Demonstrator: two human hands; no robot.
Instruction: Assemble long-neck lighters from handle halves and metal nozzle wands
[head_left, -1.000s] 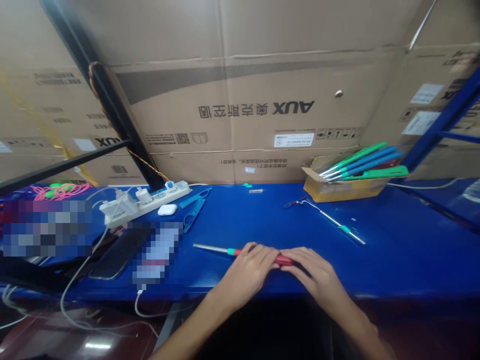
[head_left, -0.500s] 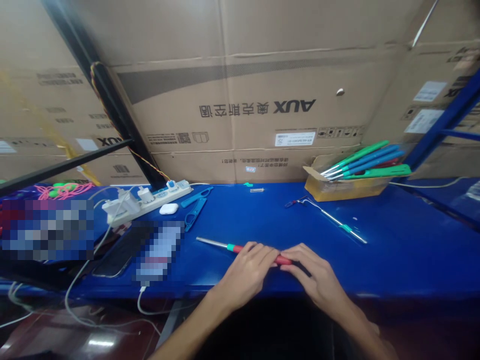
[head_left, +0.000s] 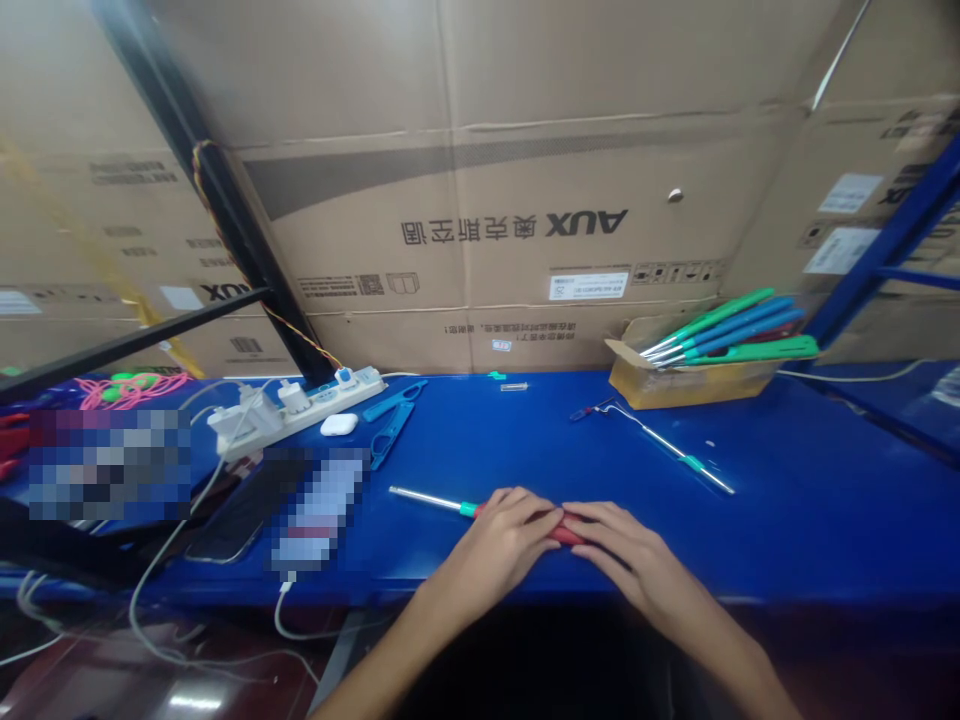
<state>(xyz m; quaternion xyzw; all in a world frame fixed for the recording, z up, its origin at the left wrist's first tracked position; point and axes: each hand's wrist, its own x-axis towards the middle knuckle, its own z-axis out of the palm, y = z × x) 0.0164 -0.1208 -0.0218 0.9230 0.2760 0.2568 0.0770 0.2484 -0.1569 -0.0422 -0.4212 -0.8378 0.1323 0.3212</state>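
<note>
Between 2 curled hands (head_left: 512, 540) (head_left: 628, 548), a red handle (head_left: 566, 531) is pinched, its middle hidden.

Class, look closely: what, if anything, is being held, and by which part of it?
A metal rod, by its red handle: left hand over it beside the green collar, right hand at its other end.

A blue table (head_left: 495, 440) carries 2 phones (head_left: 244, 510) and a box (head_left: 694, 385).
</note>
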